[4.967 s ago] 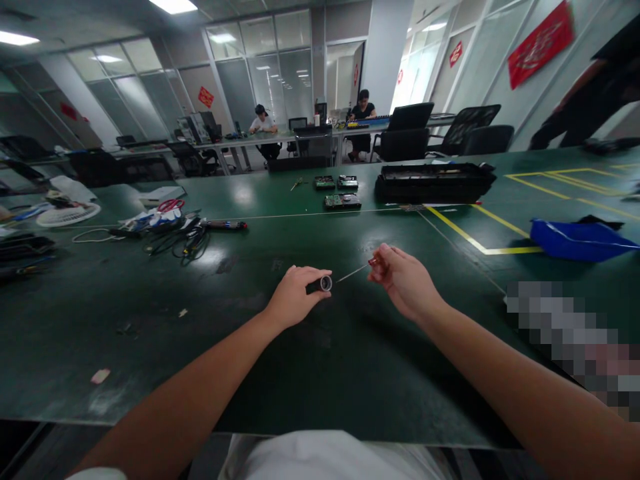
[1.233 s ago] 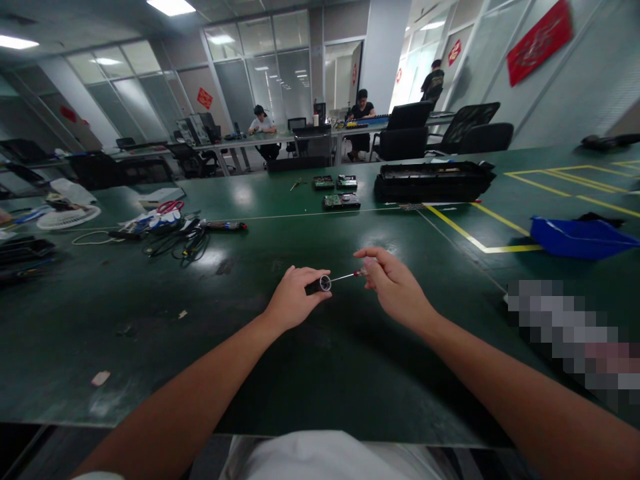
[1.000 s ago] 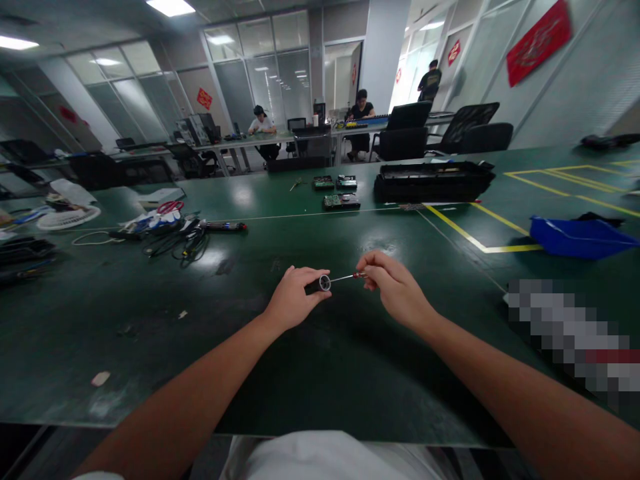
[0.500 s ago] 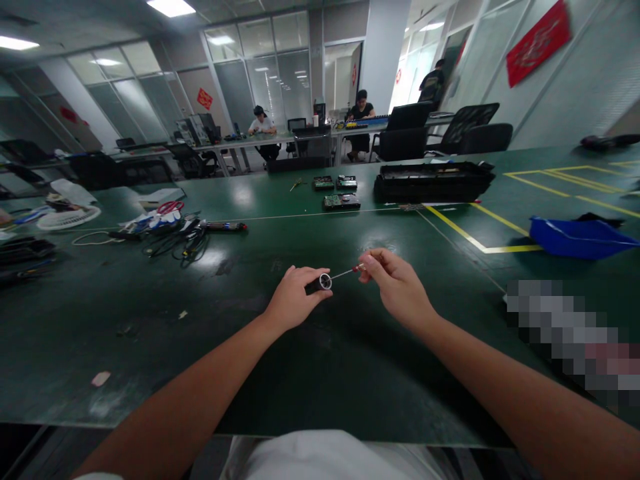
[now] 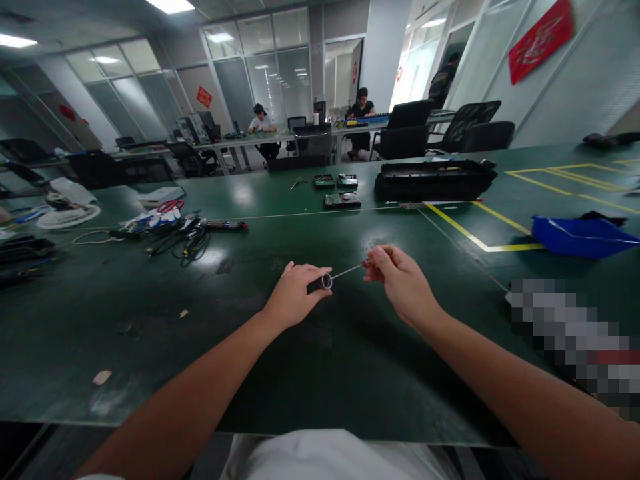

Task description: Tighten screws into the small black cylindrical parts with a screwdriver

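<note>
Two things are held up in the head view, a short dark tube [image 5: 321, 283] and a thin screwdriver [image 5: 347, 272], both over the middle of the green bench [image 5: 310, 387]. The left hand [image 5: 290, 298] has the tube pinched, thumb below and fingers above, opened just as far as the tube is thick, with its pale-rimmed mouth turned toward the other hand. The right hand [image 5: 397, 280] is closed on the reddish handle of the screwdriver, thumb against the fingertips, its shaft slanting down to the tube's mouth; whether the tip is inside or only at the rim is too small to tell

The tube looks stiff and light, likely hard plastic or metal; its round wall could roll or slip under a loose pinch, so the best hold seems to be around the body, back from the rim, leaving the mouth uncovered. The screwdriver also looks light and rigid, and its slim shaft would probably wander if pushed sideways, so the handle is the place to take hold, steered lightly by the fingertips

Well apart, farther back, sit three circuit-board units [image 5: 343, 199] beside a long black housing [image 5: 435, 183], with a blue tray [image 5: 583, 239] to the right and tangled cables [image 5: 189, 241] to the left
</note>
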The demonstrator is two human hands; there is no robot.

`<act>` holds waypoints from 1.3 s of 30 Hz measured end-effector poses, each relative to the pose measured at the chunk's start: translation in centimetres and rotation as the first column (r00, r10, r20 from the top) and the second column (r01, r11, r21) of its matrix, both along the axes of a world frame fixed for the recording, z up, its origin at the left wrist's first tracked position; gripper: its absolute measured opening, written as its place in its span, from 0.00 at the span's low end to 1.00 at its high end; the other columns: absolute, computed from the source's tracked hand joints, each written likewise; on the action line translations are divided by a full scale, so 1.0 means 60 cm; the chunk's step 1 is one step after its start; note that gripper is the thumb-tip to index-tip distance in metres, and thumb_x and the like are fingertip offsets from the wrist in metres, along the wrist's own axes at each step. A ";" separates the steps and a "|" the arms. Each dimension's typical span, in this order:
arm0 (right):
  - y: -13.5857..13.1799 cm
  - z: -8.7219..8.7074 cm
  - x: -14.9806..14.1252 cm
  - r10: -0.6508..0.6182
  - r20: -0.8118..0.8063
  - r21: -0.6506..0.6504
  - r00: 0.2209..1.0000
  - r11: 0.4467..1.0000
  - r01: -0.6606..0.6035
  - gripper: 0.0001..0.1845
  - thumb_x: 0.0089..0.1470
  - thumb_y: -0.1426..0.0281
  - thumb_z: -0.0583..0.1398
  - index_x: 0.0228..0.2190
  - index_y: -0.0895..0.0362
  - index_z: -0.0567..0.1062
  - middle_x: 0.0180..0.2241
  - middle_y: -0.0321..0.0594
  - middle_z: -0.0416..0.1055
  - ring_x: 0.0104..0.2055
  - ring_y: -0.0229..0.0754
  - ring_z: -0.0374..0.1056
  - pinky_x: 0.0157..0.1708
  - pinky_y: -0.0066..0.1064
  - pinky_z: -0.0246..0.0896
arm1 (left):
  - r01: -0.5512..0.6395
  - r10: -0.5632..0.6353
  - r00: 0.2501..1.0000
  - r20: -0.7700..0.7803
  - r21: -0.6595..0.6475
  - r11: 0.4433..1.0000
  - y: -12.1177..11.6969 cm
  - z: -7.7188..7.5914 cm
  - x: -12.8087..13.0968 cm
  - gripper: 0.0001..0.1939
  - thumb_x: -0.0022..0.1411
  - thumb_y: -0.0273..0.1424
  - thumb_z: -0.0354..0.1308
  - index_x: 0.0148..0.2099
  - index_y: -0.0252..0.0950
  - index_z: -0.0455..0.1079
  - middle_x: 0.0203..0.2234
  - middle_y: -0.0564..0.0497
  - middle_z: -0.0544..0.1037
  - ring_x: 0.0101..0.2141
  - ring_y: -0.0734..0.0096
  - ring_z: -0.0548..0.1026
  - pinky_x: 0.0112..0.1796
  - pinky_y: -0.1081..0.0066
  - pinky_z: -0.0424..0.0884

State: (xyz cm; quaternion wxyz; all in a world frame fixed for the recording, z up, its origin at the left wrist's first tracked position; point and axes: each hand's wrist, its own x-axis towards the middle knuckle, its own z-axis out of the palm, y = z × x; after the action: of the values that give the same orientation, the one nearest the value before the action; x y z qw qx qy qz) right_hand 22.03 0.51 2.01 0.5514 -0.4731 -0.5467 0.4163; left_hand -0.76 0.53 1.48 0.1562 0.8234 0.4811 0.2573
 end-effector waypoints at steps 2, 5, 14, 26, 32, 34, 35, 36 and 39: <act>-0.001 0.001 0.000 0.001 0.024 0.017 1.000 1.000 -0.001 0.18 0.62 0.52 0.57 0.36 0.54 0.72 0.32 0.38 0.72 0.31 0.40 0.69 0.34 0.35 0.69 | 0.002 -0.002 1.000 0.012 0.008 1.000 -0.002 0.000 0.000 0.23 0.64 0.35 0.64 0.60 0.47 0.70 0.52 0.49 0.77 0.55 0.59 0.72 0.66 0.43 0.49; -0.003 0.005 0.000 0.006 0.041 0.017 0.999 1.000 -0.007 0.17 0.62 0.53 0.57 0.36 0.54 0.72 0.31 0.38 0.72 0.31 0.40 0.69 0.35 0.35 0.68 | 0.002 -0.002 1.000 0.021 0.016 1.000 -0.004 0.000 0.000 0.23 0.64 0.36 0.64 0.60 0.47 0.70 0.53 0.49 0.77 0.55 0.60 0.72 0.66 0.44 0.48; -0.016 0.025 -0.008 0.039 0.098 -0.015 0.994 0.999 -0.038 0.17 0.62 0.54 0.58 0.35 0.56 0.74 0.26 0.36 0.71 0.29 0.40 0.68 0.33 0.35 0.65 | -0.006 0.006 1.000 0.024 0.009 1.000 -0.007 0.004 0.004 0.23 0.63 0.36 0.65 0.59 0.46 0.71 0.51 0.49 0.78 0.54 0.59 0.73 0.66 0.44 0.48; -0.024 0.036 -0.003 0.104 0.311 0.020 0.945 0.993 -0.116 0.15 0.61 0.58 0.57 0.36 0.55 0.76 0.24 0.34 0.67 0.27 0.40 0.65 0.28 0.33 0.59 | -0.001 0.001 0.999 0.053 0.012 1.000 -0.001 -0.002 0.002 0.22 0.61 0.32 0.67 0.57 0.43 0.73 0.51 0.48 0.78 0.53 0.58 0.74 0.64 0.45 0.54; -0.021 0.031 -0.006 0.042 0.316 0.016 0.948 0.999 -0.050 0.18 0.63 0.58 0.53 0.43 0.56 0.76 0.29 0.38 0.71 0.30 0.41 0.67 0.31 0.34 0.63 | -0.001 0.001 0.999 0.048 -0.001 1.000 -0.002 0.002 0.005 0.23 0.60 0.31 0.68 0.57 0.43 0.73 0.51 0.49 0.79 0.53 0.58 0.74 0.64 0.44 0.54; -0.020 0.028 -0.005 0.058 0.292 0.009 0.955 0.998 -0.064 0.16 0.62 0.62 0.54 0.46 0.55 0.74 0.31 0.37 0.71 0.31 0.41 0.68 0.32 0.34 0.64 | -0.003 0.003 0.999 0.049 0.001 1.000 -0.002 0.002 0.004 0.23 0.61 0.31 0.67 0.58 0.43 0.73 0.52 0.49 0.78 0.53 0.58 0.73 0.64 0.45 0.54; -0.019 0.027 -0.004 0.067 0.287 0.007 0.956 0.997 -0.071 0.16 0.61 0.64 0.54 0.46 0.55 0.74 0.30 0.37 0.70 0.31 0.41 0.67 0.32 0.34 0.63 | -0.004 0.003 0.999 0.050 0.004 1.000 -0.002 0.001 0.004 0.23 0.60 0.31 0.67 0.58 0.43 0.73 0.52 0.49 0.78 0.53 0.58 0.73 0.64 0.45 0.55; -0.020 0.027 -0.004 0.075 0.286 0.005 0.955 0.997 -0.080 0.15 0.61 0.64 0.54 0.46 0.55 0.74 0.28 0.36 0.69 0.30 0.41 0.67 0.31 0.34 0.63 | -0.003 0.002 0.999 0.051 0.008 1.000 -0.001 0.000 0.003 0.23 0.60 0.31 0.67 0.58 0.43 0.73 0.51 0.49 0.78 0.53 0.58 0.73 0.64 0.45 0.55; -0.022 0.029 -0.004 0.084 0.303 0.006 0.949 0.996 -0.090 0.18 0.64 0.58 0.52 0.43 0.54 0.76 0.27 0.36 0.68 0.28 0.41 0.65 0.29 0.34 0.61 | 0.005 -0.006 0.999 0.053 0.016 1.000 -0.001 -0.003 0.002 0.23 0.61 0.32 0.67 0.58 0.43 0.73 0.51 0.49 0.79 0.52 0.58 0.73 0.63 0.45 0.56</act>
State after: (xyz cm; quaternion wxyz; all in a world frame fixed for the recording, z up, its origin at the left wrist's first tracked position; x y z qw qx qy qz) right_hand 21.80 -0.83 3.74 0.4471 -0.5010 -0.6491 0.3574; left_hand -0.65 0.46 1.28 0.1633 0.8188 0.4725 0.2824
